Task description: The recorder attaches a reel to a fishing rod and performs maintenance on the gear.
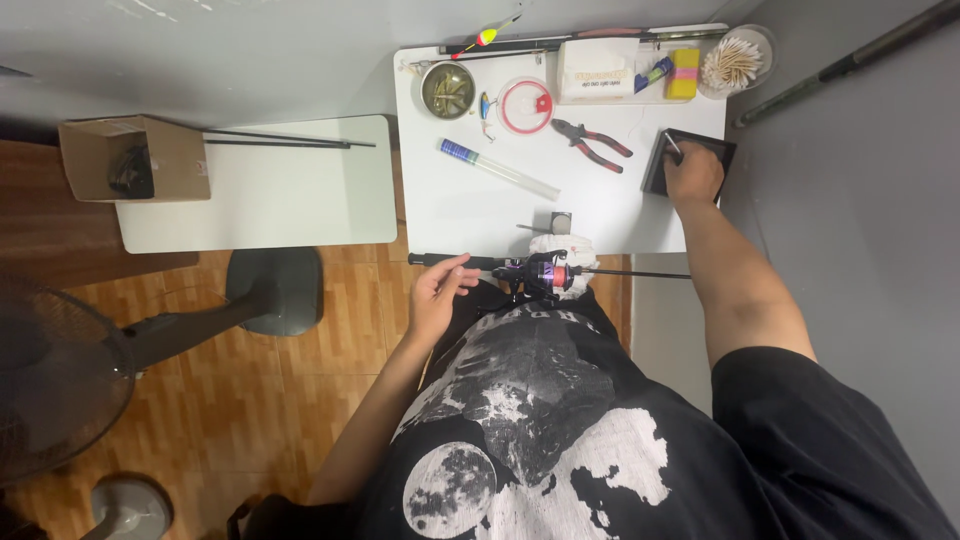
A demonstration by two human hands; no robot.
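The fishing rod [500,263] lies across the near edge of the white table [610,200], its long axis running left to right, with the dark grip end sticking out to the left and the thin blank running off to the right. Its reel [545,272], dark with purple and red parts, sits about midway along, just in front of the person's black printed shirt. The left hand [437,290] is by far the nearer hand: it hangs just at the near side of the grip end, fingers half curled and apart, thumb close to the handle but, as far as can be told, not closed around it. The right hand [693,175] is well apart from the rod, stretched to the far right of the table, resting on a small black tray [690,160] with a slim pale object under the fingers; whether it pinches that object I cannot tell. Between the hands, farther back on the table, lie red-handled pliers [592,142], a long clear tube with a blue end [498,168], a round spool of line [526,105] and a small tin of bits [448,90]. At the far edge stand a white box [598,70], a cup of cotton swabs [735,60] and a float [486,37]. A second, lower table [270,190] to the left carries a cardboard box [135,158].
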